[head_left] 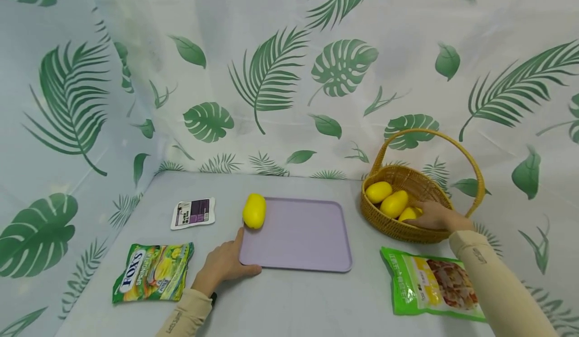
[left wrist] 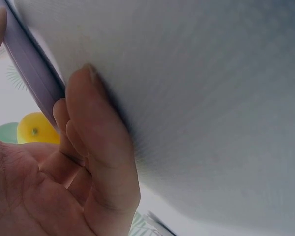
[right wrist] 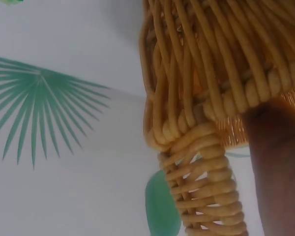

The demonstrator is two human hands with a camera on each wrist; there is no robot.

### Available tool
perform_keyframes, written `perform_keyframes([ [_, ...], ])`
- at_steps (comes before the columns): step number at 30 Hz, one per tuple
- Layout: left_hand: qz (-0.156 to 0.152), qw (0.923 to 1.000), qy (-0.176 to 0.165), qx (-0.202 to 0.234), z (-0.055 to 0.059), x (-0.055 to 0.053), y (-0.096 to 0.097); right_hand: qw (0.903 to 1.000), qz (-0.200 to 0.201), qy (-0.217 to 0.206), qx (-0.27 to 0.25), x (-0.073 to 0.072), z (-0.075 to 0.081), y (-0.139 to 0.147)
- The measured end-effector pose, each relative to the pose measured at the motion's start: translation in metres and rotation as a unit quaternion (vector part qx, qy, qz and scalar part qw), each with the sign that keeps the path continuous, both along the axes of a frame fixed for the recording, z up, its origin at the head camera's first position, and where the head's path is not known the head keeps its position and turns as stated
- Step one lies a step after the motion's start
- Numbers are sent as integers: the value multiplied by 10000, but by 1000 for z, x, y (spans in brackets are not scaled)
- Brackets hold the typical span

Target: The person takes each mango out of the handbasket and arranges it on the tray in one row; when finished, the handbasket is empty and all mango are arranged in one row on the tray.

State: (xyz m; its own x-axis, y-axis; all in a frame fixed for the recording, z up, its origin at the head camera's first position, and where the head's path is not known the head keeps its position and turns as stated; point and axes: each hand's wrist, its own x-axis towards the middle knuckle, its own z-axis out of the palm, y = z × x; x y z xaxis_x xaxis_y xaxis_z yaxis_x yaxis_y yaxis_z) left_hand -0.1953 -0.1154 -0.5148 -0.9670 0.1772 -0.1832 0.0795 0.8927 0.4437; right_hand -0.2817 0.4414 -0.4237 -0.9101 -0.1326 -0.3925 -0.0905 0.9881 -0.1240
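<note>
My left hand [head_left: 228,261] lies at the near left corner of a lilac tray [head_left: 298,236], fingers along its left side and thumb by the near edge. The left wrist view shows the fingers [left wrist: 101,142] against the tray rim [left wrist: 34,69]. One yellow lemon [head_left: 255,211] rests on the tray's far left corner. My right hand [head_left: 431,215] reaches into a wicker basket [head_left: 393,231] and grips a lemon [head_left: 408,214], partly hidden by the fingers. Two more lemons [head_left: 394,204] lie beside it. In the right wrist view the basket's weave [right wrist: 201,64] hides the fingertips.
The basket's tall handle [head_left: 472,171] arches beside the right wrist. A green food bag [head_left: 436,284] lies below the right forearm. At the left are a yellow-green Fox's candy bag [head_left: 154,272] and a small white-and-purple packet [head_left: 193,213]. A leaf-patterned cloth [head_left: 280,75] hangs behind.
</note>
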Motion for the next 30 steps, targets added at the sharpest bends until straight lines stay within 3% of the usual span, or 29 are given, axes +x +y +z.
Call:
perform_keyframes([
  [11,-11,10000,-64,-6,2,0,3,9997,-50,258,-30,0,-1,6],
  [20,-7,10000,-14,-6,3,-1,1,9979,-55,645,-48,1,14,2],
  [30,-31,10000,-61,-21,4,3,1,9962,-24,824,-268,5,17,-1],
])
